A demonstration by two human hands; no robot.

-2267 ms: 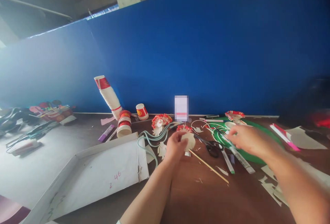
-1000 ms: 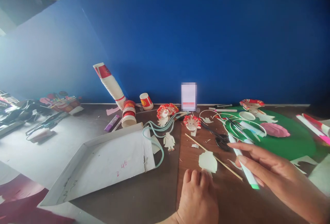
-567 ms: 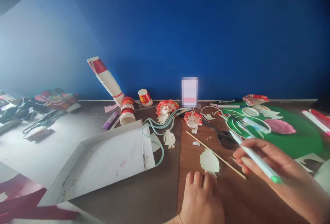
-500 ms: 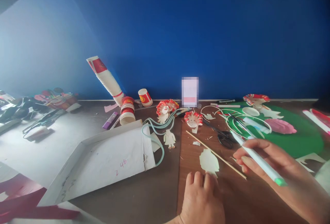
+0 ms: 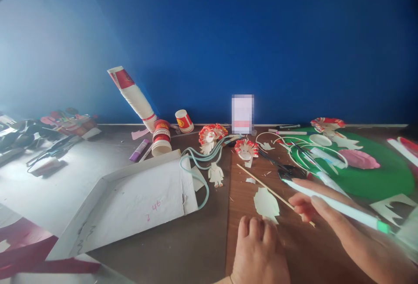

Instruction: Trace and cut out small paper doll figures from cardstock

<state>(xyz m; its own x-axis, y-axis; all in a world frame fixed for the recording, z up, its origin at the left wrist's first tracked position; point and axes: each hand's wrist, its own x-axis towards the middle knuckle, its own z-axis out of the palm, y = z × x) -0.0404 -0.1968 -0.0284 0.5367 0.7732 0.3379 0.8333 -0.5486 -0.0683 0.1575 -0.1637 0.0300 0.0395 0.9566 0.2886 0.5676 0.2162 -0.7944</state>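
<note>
My right hand (image 5: pixel 339 214) grips a white marker (image 5: pixel 339 203) with a green end, thumb and fingers pinching its shaft. The marker slants, its tip toward the upper left and the green end to the lower right. My left hand (image 5: pixel 259 249) rests on the table, fingers curled and close together. A pale green paper cutout (image 5: pixel 267 203) lies flat just beyond them, its lower end running to the left fingertips, which are mostly hidden. Between the hands and beyond, a thin wooden stick (image 5: pixel 271 191) lies diagonally beside the cutout.
Black scissors (image 5: pixel 287 173), a green round sheet (image 5: pixel 392 168) and a pink scalloped piece (image 5: pixel 361 159) lie at the right. Red-and-white cup cutouts (image 5: pixel 246 149) sit ahead. Leftward are a white box lid (image 5: pixel 130 214), stacked paper cups (image 5: pixel 139 103) and a purple glue stick (image 5: pixel 139 150).
My right hand has shifted and turned; the marker now lies flatter, with its tip lower and to the left and its green end farther right. My left hand stays by the cutout.
</note>
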